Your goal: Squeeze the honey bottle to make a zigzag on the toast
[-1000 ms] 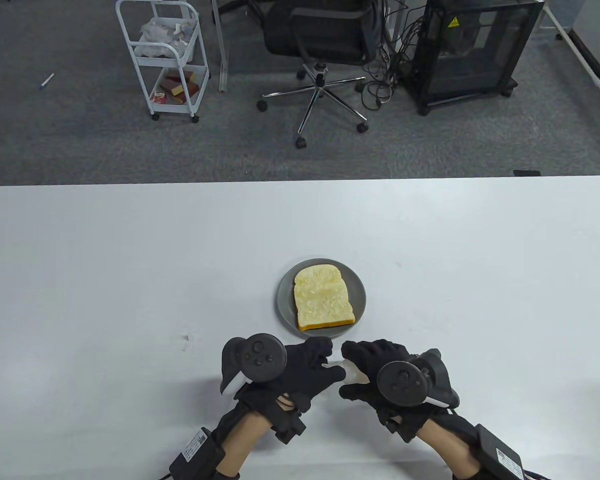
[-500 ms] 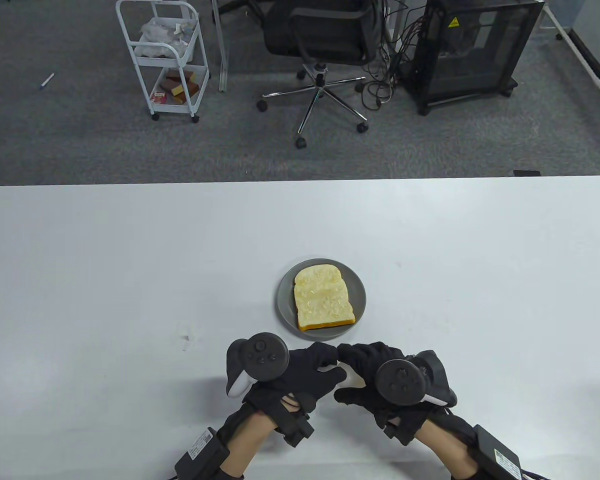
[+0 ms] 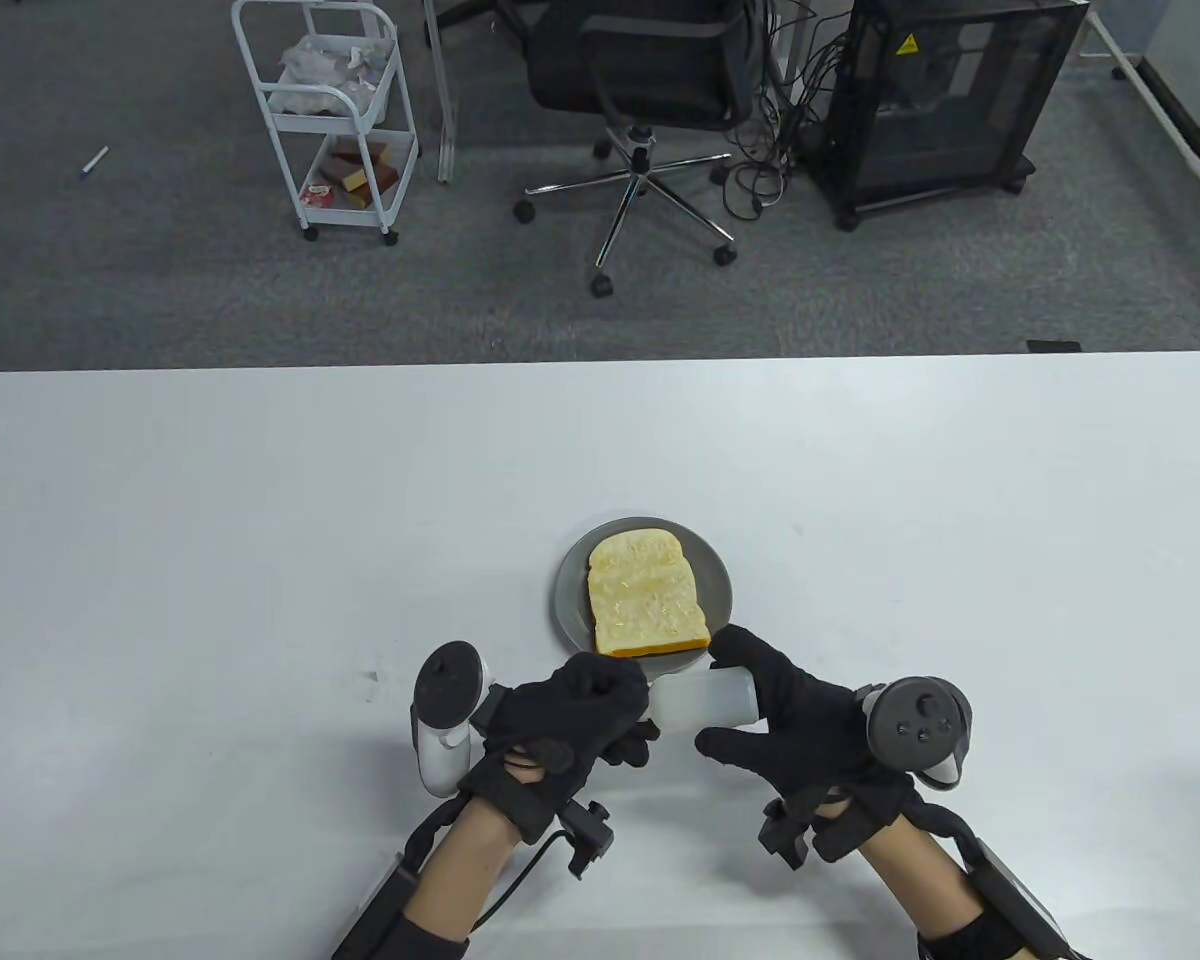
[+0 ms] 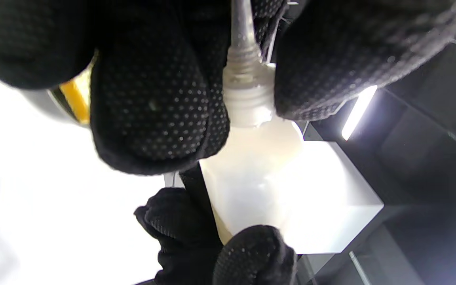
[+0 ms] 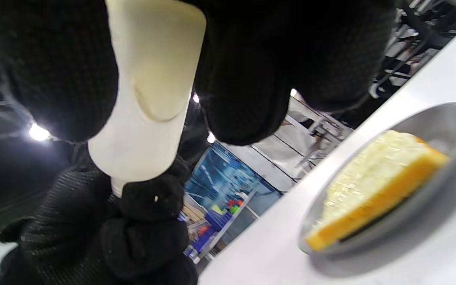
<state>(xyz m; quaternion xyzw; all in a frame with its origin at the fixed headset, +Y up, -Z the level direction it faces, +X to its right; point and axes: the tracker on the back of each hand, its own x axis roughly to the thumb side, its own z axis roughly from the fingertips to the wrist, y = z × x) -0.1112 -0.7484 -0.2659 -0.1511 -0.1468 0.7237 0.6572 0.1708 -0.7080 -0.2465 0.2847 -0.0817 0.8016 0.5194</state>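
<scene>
- Compared with a second ago, both hands have rolled over: the trackers that faced up near the middle now sit at the outer sides, and the honey bottle (image 3: 705, 698), then almost hidden, lies sideways in plain sight between the hands.
- The pair has also come nearer the plate (image 3: 563, 590); the right hand's (image 3: 810, 730) far fingers (image 3: 750, 650) now reach its near rim.
- The right hand grasps the bottle's body, thumb on the near side and fingers on the far side, with the body showing between them.
- The left hand (image 3: 570, 715) is clenched over the nozzle end; the left wrist view shows its fingers (image 4: 152, 107) pressed round the neck and the thin spout (image 4: 240, 27).
- My reading: this looks like uncapping or readying the tip, so no squeezing has begun.
- The bottle is milky, translucent soft plastic, a round cylinder; the right wrist view shows a dent in its wall, so it gives easily.
- The toast (image 3: 647, 597) lies flat on the plate, just beyond the fingers: a pale, rough, slightly glossy top and an orange crust edge; whether honey is on it I cannot tell.
- The plate is smooth, grey and shallow, on the matt white worktop (image 3: 210, 520).
</scene>
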